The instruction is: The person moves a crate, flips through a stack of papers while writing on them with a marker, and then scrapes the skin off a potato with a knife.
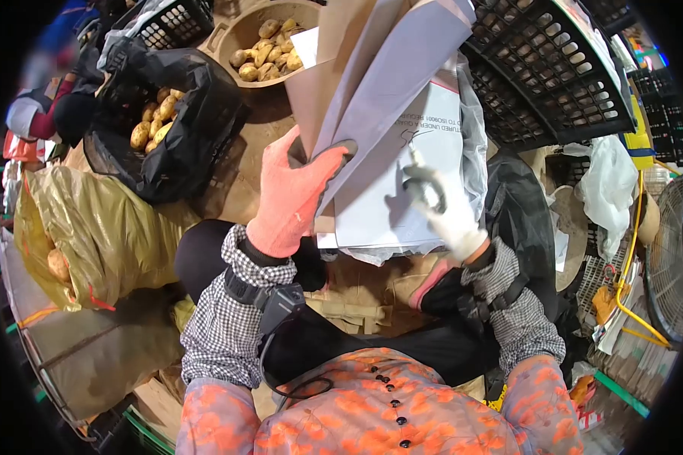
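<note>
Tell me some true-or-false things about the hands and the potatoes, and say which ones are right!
1. The left hand wears an orange glove. True.
2. The right hand wears a black glove. False: its glove is white.
3. The basin holds potatoes. True.
4. The left hand holds a potato. False: it grips brown paper.

Bright, even light; fisheye warping, dark vignetted corners, slightly blurred edges.
</note>
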A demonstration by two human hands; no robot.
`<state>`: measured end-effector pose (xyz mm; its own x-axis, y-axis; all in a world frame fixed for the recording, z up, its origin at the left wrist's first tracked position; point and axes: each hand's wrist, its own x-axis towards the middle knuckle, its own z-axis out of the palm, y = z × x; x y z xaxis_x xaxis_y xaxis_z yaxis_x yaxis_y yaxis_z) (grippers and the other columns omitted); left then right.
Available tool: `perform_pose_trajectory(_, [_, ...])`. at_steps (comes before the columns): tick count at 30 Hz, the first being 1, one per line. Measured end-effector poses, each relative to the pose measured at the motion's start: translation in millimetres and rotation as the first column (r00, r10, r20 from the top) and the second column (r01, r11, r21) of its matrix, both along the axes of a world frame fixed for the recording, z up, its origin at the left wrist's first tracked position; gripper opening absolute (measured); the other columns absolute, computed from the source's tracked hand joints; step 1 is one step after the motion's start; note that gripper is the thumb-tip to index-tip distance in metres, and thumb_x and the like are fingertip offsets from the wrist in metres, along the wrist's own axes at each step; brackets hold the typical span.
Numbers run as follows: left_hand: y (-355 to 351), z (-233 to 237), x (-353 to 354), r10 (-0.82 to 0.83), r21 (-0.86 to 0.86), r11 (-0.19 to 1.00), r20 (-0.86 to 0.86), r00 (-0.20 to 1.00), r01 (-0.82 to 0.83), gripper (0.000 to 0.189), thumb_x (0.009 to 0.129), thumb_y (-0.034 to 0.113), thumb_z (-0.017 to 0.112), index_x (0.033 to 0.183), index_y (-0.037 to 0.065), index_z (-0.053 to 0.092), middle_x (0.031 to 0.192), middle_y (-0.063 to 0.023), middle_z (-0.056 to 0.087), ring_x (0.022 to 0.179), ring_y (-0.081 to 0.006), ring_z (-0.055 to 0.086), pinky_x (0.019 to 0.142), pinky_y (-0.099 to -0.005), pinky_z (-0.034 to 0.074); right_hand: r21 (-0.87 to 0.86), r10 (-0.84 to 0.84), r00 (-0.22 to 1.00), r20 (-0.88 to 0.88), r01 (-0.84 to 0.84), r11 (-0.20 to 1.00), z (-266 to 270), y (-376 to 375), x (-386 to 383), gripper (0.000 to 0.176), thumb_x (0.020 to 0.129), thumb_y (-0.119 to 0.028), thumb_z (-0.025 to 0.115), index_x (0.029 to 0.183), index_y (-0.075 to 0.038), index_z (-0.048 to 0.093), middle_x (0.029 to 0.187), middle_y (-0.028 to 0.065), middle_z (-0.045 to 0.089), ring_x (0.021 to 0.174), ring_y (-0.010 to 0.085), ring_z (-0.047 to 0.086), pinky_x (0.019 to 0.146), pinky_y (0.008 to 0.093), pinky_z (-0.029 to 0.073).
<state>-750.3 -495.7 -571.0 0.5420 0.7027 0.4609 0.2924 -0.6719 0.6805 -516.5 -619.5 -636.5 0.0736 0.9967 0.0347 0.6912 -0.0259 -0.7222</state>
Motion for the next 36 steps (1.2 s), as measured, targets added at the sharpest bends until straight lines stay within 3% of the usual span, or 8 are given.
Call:
perform_pose_trajectory(2, [-7.8, 10.7, 14.5, 0.203, -0.7, 0.709, 0.317, 0.926, 0.084, 0.019, 0.078, -0.001, 0.063, 0.097, 0.0, 0.066, 0.073, 0.0017, 0.06, 0.062, -0.0029, 0.051, 0.054, -0.0188, 0.039, 0.206, 0.218, 0.921, 0.323, -0.293, 0.934, 17.4, -6.1, -28.9, 0.047, 0.073, -0.029, 0.069, 0.116, -0.012, 0.058, 0.105, 0.0098, 0.061, 0.095, 0.0257, 0.059, 0.084, 0.0406, 0.047])
perform_pose_trajectory(3, [-10.6, 13.9, 19.3, 0.299, -0.789, 0.605, 0.352, 0.887, 0.108, 0.021, 0.079, 0.003, 0.065, 0.1, -0.001, 0.065, 0.07, 0.0043, 0.06, 0.06, -0.0003, 0.049, 0.052, -0.0178, 0.038, 0.184, 0.213, 0.922, 0.322, -0.282, 0.942, 6.6, -8.6, -34.8, 0.05, 0.072, -0.033, 0.069, 0.115, -0.01, 0.058, 0.106, 0.01, 0.06, 0.096, 0.0275, 0.058, 0.087, 0.0419, 0.044])
perform_pose_trajectory(9, [-9.7, 4.9, 25.2, 0.245, -0.762, 0.633, 0.368, 0.897, 0.139, 0.027, 0.078, 0.007, 0.066, 0.104, -0.002, 0.065, 0.075, 0.0017, 0.064, 0.062, -0.0017, 0.051, 0.053, -0.0203, 0.041, 0.147, 0.14, 0.97, 0.2, -0.171, 0.974, -5.4, -11.8, -69.8, 0.066, 0.064, -0.043, 0.074, 0.114, -0.006, 0.053, 0.104, 0.0158, 0.057, 0.1, 0.0325, 0.053, 0.094, 0.0451, 0.038])
perform_pose_trajectory(14, [-9.7, 12.3, 27.9, 0.17, -0.757, 0.638, 0.313, 0.934, 0.138, 0.024, 0.081, 0.004, 0.064, 0.104, -0.001, 0.063, 0.082, 0.0002, 0.064, 0.064, -0.0019, 0.053, 0.057, -0.0188, 0.042, 0.262, 0.121, 0.933, 0.34, -0.217, 0.94, -18.9, -3.4, -77.7, 0.066, 0.061, -0.041, 0.076, 0.113, -0.007, 0.053, 0.101, 0.0148, 0.056, 0.096, 0.0324, 0.054, 0.09, 0.0456, 0.04])
perform_pose_trajectory(20, [-5.4, 2.8, 23.6, 0.169, -0.727, 0.678, 0.297, 0.94, 0.108, 0.03, 0.078, 0.009, 0.066, 0.105, -0.004, 0.064, 0.077, -0.0046, 0.067, 0.065, -0.0042, 0.054, 0.057, -0.0243, 0.046, 0.165, 0.154, 0.97, 0.19, -0.186, 0.969, -12.0, -3.6, -63.2, 0.063, 0.06, -0.036, 0.078, 0.111, -0.009, 0.053, 0.102, 0.0137, 0.056, 0.095, 0.0312, 0.054, 0.087, 0.0441, 0.041])
perform_pose_trajectory(26, [-5.2, 9.0, 21.0, 0.192, -0.737, 0.668, 0.304, 0.933, 0.103, 0.029, 0.078, 0.008, 0.065, 0.104, -0.004, 0.064, 0.075, -0.0029, 0.066, 0.063, -0.0029, 0.052, 0.056, -0.022, 0.045, 0.244, 0.184, 0.864, 0.469, -0.327, 0.913, -0.9, -16.5, -61.8, 0.051, 0.064, -0.024, 0.072, 0.11, -0.01, 0.053, 0.101, 0.0107, 0.053, 0.1, 0.0273, 0.053, 0.095, 0.0461, 0.037])
perform_pose_trajectory(30, [-5.4, 9.3, 21.7, 0.142, -0.66, 0.746, 0.289, 0.947, 0.09, 0.028, 0.078, 0.007, 0.065, 0.104, -0.003, 0.065, 0.076, -0.0006, 0.065, 0.064, -0.0023, 0.051, 0.056, -0.0213, 0.044, 0.248, 0.186, 0.852, 0.49, -0.341, 0.907, -19.3, -22.5, -56.6, 0.044, 0.067, -0.019, 0.066, 0.109, -0.011, 0.056, 0.102, 0.0101, 0.053, 0.102, 0.0264, 0.053, 0.097, 0.0483, 0.037])
perform_pose_trajectory(36, [-6.2, 6.7, 25.6, 0.187, -0.737, 0.666, 0.316, 0.93, 0.116, 0.027, 0.078, 0.007, 0.065, 0.103, -0.003, 0.065, 0.075, -0.0002, 0.064, 0.062, -0.002, 0.05, 0.055, -0.0214, 0.044, 0.283, 0.118, 0.836, 0.535, -0.309, 0.908, -18.7, -20.8, -34.4, 0.039, 0.067, -0.014, 0.062, 0.106, -0.012, 0.058, 0.101, 0.0092, 0.054, 0.103, 0.0262, 0.053, 0.098, 0.0489, 0.036])
